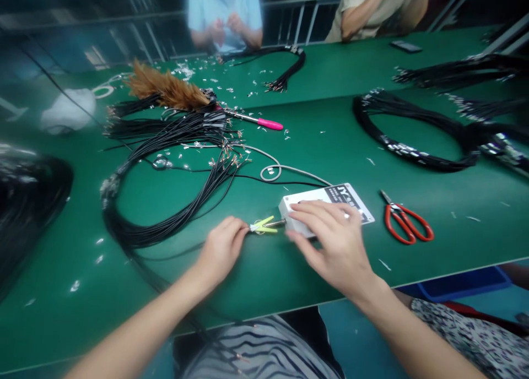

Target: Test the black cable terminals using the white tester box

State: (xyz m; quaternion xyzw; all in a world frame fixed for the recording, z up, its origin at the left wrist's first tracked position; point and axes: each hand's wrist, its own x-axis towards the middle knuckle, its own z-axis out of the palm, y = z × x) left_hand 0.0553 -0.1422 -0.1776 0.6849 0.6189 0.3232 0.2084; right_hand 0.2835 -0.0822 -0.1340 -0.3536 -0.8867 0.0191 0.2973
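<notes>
The left hand (225,241) pinches the end of a thin black cable (182,253) between thumb and fingers, just left of a bright yellow-green forked piece (264,221). A short metal shaft (276,223) lies between the fork's spread arms and leads to the pale grey rectangular box with a black-and-white label (350,200), near the front edge of the green surface (289,282). The right hand (330,241) arches over that box, touching its top; whether it grips or only rests there, I cannot tell.

To do this well, I would hold the cable end straight in line with the shaft, pinch close to its tip so it cannot bend, and brace the box so it does not slide. Fingertips should stay clear of the fork.

Behind the left hand lies a large loop of slim black cables with bared copper-coloured ends (163,238); the held cable's tail runs close by and could snag. A light grey lead (309,175) curls up to the back of the box. Metal pliers with red handles (407,225) lie to its right, apart from the right hand. Farther back are a brown feather duster with a pink handle (165,87) and, to the right, a thick coil of black cables (413,156). Small white scraps (384,264) litter the surface; one under the box might unsettle it.
</notes>
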